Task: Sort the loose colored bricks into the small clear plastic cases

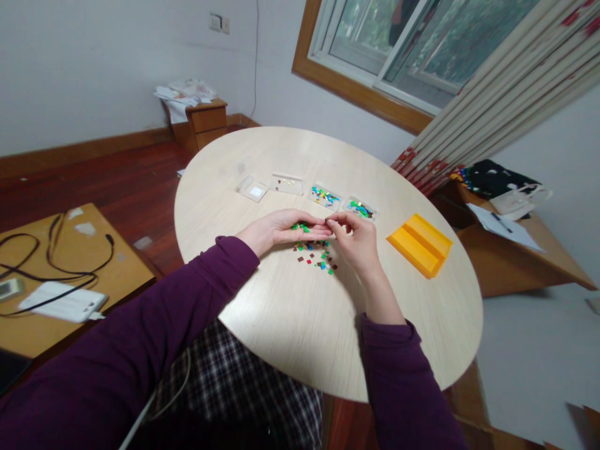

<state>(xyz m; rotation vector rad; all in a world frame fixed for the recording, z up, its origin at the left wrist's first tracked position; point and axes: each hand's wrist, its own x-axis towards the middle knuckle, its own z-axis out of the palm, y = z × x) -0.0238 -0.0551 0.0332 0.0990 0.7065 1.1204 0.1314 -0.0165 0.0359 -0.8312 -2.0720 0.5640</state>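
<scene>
My left hand (284,227) is palm up and slightly cupped, with several small green pieces (301,227) lying in it. My right hand (354,236) meets the left fingertips, thumb and forefinger pinched on a tiny dark piece (327,220). Below both hands, a loose pile of small flat pieces (323,255) in green, brown, red, blue and white lies on the round table (281,319). Part of the pile is hidden under the left hand. Beyond the hands stand a clear box of mixed pieces (324,196) and another clear box (360,207) with green, blue and brown pieces.
A clear box (287,184) holding few pieces and a clear case (253,189) with a white square stand farther left. The yellow two-compartment tray (420,245) sits at right. A side table (60,250) with cables and a white power bank is at left.
</scene>
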